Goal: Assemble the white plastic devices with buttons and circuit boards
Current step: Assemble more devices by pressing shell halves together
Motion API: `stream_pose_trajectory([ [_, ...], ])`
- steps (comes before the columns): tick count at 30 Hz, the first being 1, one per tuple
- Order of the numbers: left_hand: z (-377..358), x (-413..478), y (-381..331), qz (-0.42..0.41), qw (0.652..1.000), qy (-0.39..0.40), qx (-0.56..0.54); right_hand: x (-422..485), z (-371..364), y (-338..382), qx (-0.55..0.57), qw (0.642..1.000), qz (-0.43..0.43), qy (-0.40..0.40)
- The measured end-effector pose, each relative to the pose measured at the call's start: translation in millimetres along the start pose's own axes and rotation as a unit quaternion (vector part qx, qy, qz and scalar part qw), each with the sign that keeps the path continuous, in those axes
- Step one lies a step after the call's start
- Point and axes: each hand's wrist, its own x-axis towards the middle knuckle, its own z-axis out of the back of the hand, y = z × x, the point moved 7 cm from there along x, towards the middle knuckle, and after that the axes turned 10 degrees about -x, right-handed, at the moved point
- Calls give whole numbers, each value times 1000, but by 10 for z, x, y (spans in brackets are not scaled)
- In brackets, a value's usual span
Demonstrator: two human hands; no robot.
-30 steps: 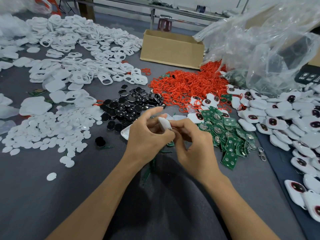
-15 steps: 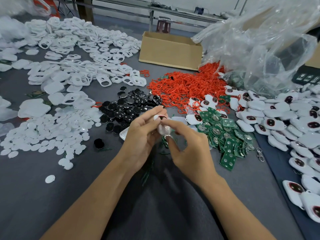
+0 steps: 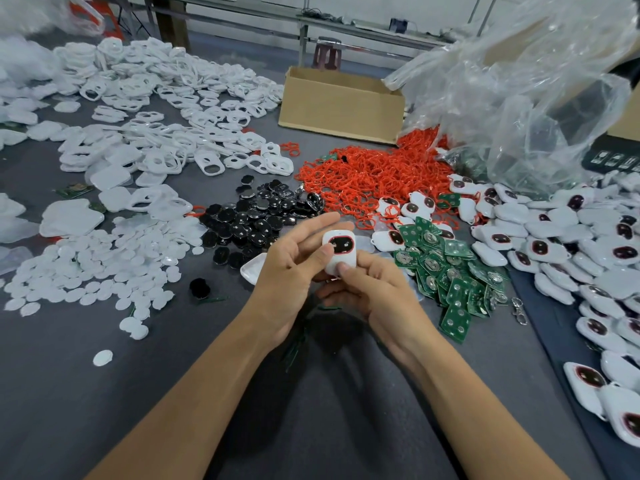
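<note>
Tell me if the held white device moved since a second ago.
Yes: the white device turned button-face up, staying left of the green circuit boards.

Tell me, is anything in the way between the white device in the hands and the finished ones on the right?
The left hand and right hand hold the white device. Between it and the finished devices only the green circuit boards lie flat; nothing visible stands higher, so carrying it over looks free.

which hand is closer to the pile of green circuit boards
Right. The right hand sits just beside the green circuit boards, nearly at the pile's edge, gripping the white device. The left hand holds the device from its far side, farther from the pile.
</note>
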Motion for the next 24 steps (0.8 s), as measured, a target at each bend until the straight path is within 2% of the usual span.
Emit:
stream_pose_trajectory([
  [11, -56, -30, 6, -22, 997, 20, 75, -33, 80, 78, -81, 992, 54, -81],
  [24, -175, -66, -17, -93, 976, 71, 184, -37, 160, 121, -78, 990, 56, -104],
])
